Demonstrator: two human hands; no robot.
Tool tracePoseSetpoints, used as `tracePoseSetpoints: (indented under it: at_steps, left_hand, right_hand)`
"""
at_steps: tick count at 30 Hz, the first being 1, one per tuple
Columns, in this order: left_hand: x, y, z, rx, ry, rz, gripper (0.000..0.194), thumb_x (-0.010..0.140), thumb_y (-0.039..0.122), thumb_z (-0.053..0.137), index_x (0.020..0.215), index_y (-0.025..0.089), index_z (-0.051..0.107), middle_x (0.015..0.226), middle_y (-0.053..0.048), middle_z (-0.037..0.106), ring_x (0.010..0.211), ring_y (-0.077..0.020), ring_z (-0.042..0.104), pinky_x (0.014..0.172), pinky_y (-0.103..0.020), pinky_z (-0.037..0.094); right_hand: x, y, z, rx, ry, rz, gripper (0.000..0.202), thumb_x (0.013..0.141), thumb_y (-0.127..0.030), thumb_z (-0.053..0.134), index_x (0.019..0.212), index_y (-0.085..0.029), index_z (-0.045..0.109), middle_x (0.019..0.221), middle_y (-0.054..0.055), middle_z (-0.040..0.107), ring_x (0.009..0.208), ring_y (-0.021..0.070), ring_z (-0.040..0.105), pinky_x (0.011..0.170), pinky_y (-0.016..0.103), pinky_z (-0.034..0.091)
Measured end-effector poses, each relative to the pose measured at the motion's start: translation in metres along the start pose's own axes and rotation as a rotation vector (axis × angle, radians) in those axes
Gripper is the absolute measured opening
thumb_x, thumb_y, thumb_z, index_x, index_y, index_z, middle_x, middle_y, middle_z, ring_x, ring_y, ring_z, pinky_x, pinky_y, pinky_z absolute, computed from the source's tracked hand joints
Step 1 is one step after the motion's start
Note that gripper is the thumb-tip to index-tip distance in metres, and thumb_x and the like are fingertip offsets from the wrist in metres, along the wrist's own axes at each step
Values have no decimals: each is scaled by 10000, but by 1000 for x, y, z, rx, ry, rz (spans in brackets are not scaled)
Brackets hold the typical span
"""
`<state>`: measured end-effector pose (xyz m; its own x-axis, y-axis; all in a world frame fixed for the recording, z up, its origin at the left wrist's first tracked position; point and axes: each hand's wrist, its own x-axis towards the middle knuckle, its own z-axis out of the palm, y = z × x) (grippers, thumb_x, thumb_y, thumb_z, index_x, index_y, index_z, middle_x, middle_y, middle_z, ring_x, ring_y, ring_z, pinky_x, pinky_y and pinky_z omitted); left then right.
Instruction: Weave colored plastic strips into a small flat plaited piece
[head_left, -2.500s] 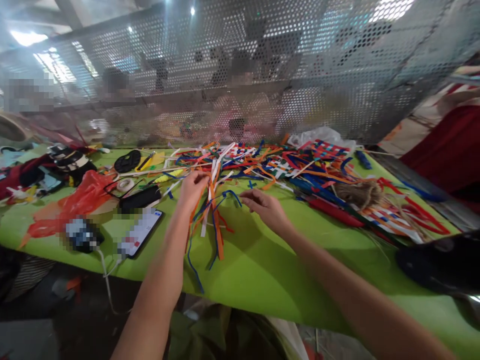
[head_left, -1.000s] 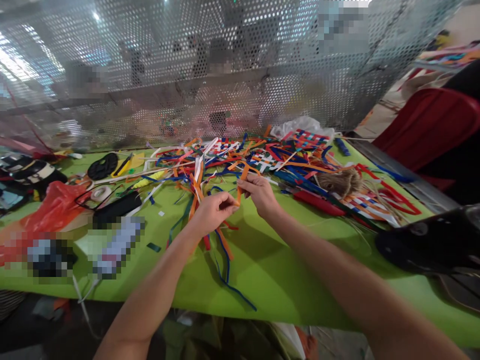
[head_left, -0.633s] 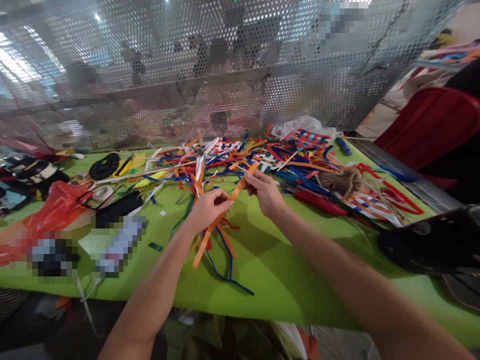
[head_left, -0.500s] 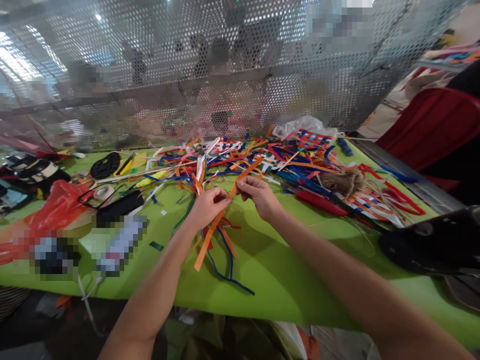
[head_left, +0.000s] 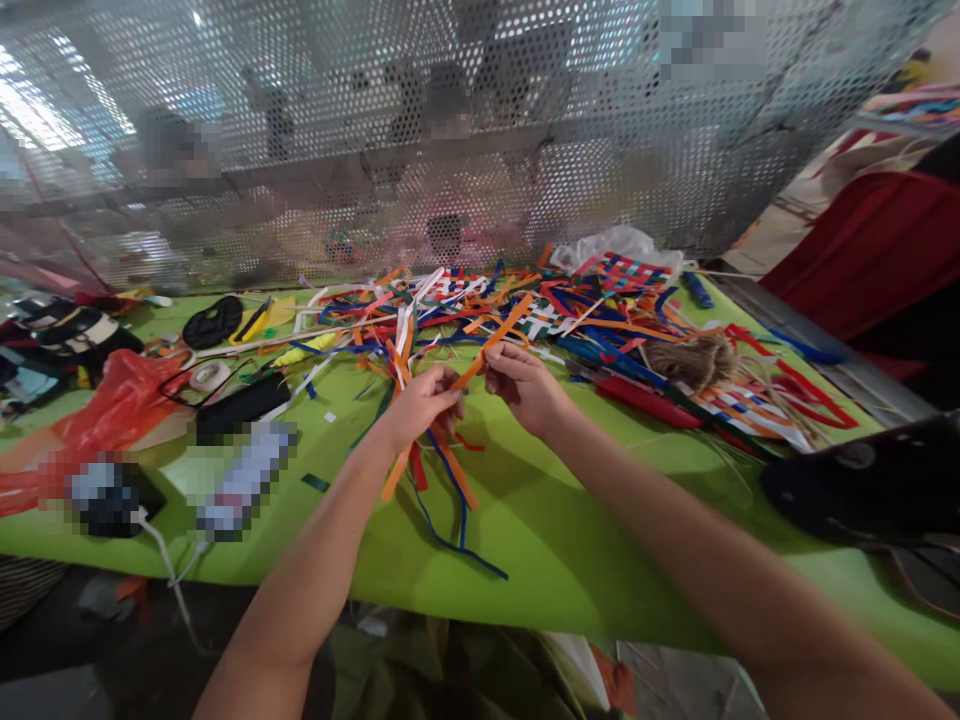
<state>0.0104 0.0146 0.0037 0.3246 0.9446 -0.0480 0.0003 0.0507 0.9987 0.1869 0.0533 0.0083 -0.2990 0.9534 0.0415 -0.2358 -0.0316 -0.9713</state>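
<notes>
A flat orange strip [head_left: 513,323] runs slantwise between my two hands, its free end rising past my right fingers. My right hand [head_left: 529,388] pinches it between thumb and fingertips. Closed on the same strip is my left hand [head_left: 421,405], lower and to the left, thumb against the fingers. From under my left hand hang more strips: a narrow blue strip [head_left: 481,564] curling on the green table, a short red strip [head_left: 418,470] and an orange strip [head_left: 459,478]. White and orange strips [head_left: 405,335] stand up behind the left hand. Where they join is hidden by my fingers.
Loose coloured strips and woven pieces [head_left: 540,318] heap along the table's [head_left: 570,560] back, before a perforated metal screen [head_left: 315,210]. To the right lie a fibre bundle [head_left: 694,360] and a dark object [head_left: 862,485]; left, a red plastic bag [head_left: 124,405], tape roll [head_left: 210,375] and black case [head_left: 244,408].
The orange strip between my hands lies at a flatter slant, and its long lower end no longer hangs as far below my left hand. My right hand is slightly farther right.
</notes>
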Motion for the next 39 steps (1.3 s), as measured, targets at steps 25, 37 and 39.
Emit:
tracePoseSetpoints:
  at_steps: [25, 37, 39]
  left_hand:
    - [-15, 20, 36, 1346, 134, -18, 323, 1057, 387, 312, 1219, 213, 531, 955, -89, 746, 915, -283, 728, 746, -333, 493]
    - [-12, 13, 16, 991, 152, 27, 369, 1050, 409, 316, 1116, 226, 630, 928, -55, 731, 903, -243, 697, 728, -287, 449]
    - [-10, 12, 5, 875, 122, 27, 318, 1026, 389, 378, 1008, 224, 650, 875, -27, 709, 848, -214, 670, 721, -271, 441]
  right_hand:
    - [-4, -1, 4, -13, 99, 10, 372, 673, -539, 777, 680, -200, 627, 642, -9, 589, 542, 96, 442, 534, 263, 347]
    - [0, -2, -1, -15, 110, -35, 138, 656, -324, 669, 644, -204, 602, 573, -31, 518, 520, 101, 454, 517, 261, 339]
    - [2, -2, -3, -15, 131, -43, 142, 667, -326, 671, 655, -208, 593, 560, -38, 502, 512, 101, 456, 512, 257, 349]
